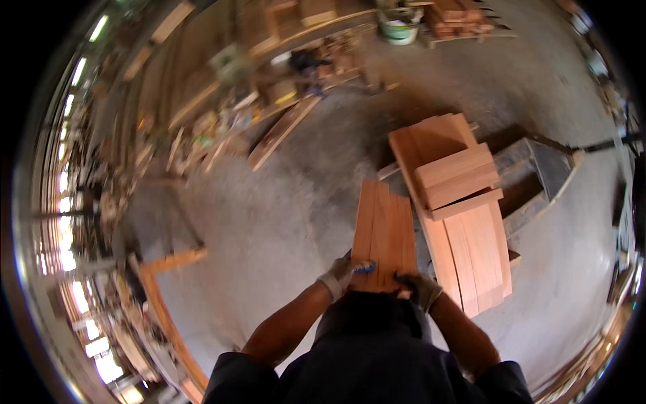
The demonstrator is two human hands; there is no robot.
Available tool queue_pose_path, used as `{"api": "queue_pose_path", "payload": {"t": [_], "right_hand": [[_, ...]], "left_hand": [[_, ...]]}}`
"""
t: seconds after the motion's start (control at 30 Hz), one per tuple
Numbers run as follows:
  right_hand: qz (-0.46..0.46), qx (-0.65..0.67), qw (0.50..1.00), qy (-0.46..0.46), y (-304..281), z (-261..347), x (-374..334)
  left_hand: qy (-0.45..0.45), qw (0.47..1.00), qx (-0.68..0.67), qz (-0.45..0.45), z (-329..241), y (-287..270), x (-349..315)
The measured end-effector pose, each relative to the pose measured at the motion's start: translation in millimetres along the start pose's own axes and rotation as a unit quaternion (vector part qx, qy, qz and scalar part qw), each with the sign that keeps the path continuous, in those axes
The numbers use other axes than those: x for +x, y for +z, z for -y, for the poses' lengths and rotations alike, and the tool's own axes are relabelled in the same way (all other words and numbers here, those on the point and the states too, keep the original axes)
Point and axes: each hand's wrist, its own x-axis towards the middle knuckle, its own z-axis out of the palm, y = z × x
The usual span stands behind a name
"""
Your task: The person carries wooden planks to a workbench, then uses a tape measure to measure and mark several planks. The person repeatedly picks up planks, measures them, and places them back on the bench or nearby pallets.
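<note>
Several reddish-brown wooden boards [382, 225] lie side by side in front of my body, their far ends uneven. My left hand [341, 276], in a pale work glove with blue at the fingertips, grips their near left edge. At the near right edge my gloved right hand [421, 289] is closed on the same boards, its dark fingertips over the top. The undersides of the boards and my thumbs or fingers below them are hidden.
To the right stands a stack of wide boards [464, 249] with shorter pieces [457, 176] on top. Beyond it is a grey trough-like frame [538, 172]. A plank [282, 133] lies ahead left, near a cluttered bench. A white bucket [400, 30] stands at the back.
</note>
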Motion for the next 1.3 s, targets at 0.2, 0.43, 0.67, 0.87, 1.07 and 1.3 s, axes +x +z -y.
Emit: {"api": "queue_pose_path", "payload": {"t": [0.2, 0.43, 0.67, 0.87, 1.07, 1.3], "right_hand": [[-0.010, -0.160, 0.986, 0.050, 45, -8, -29], [0.060, -0.312, 0.945, 0.078, 78, -60, -14], [0.050, -0.459, 0.876, 0.138, 159, -198, 2], [0.118, -0.389, 0.857, 0.316, 184, -321, 69], [0.111, -0.647, 0.709, 0.257, 271, -454, 96], [0.229, -0.755, 0.556, 0.260, 405, -608, 56]], "left_hand": [[0.096, 0.946, -0.309, 0.010, 108, -48, -63], [0.138, 0.880, -0.454, 0.018, 233, -125, -105], [0.176, 0.830, -0.527, 0.045, 352, -168, -134], [0.258, 0.740, -0.621, 0.011, 506, -249, -136], [0.234, 0.692, -0.682, -0.049, 563, -307, -237], [0.421, 0.536, -0.721, -0.127, 662, -358, -202]]}}
